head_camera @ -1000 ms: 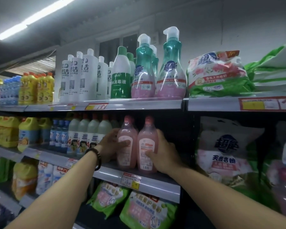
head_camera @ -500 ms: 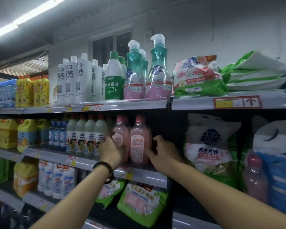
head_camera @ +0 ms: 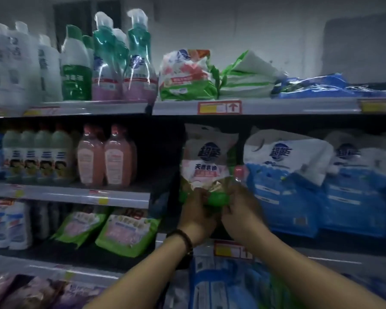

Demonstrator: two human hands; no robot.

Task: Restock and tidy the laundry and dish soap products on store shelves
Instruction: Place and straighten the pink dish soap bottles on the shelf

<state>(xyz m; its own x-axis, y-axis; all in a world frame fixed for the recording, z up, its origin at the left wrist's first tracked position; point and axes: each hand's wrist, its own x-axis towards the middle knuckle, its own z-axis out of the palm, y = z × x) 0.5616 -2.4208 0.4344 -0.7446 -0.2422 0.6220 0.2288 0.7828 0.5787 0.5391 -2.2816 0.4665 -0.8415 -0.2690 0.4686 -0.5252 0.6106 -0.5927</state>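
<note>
A white and green soap powder bag (head_camera: 206, 161) stands on the middle shelf (head_camera: 321, 247) of the right bay. My left hand (head_camera: 196, 214) grips its crumpled green bottom edge. Right beside it, my right hand (head_camera: 243, 210) is curled round the lower part of a pink-capped bottle (head_camera: 239, 173) wedged between that bag and the blue bags; only the bottle's cap and neck show. Two pink dish soap bottles (head_camera: 106, 156) stand side by side on the left bay's middle shelf, apart from both hands.
Blue and white detergent bags (head_camera: 285, 179) fill the shelf to the right. The top shelf (head_camera: 276, 107) carries pump bottles (head_camera: 138, 63) and flat bags (head_camera: 185, 75). Green pouches (head_camera: 125, 233) lie below left, and more blue bags (head_camera: 221, 284) sit under my arms.
Both hands have left the two pink bottles and moved right to the soap powder bag and the pink-capped bottle. The view has swung right and down.
</note>
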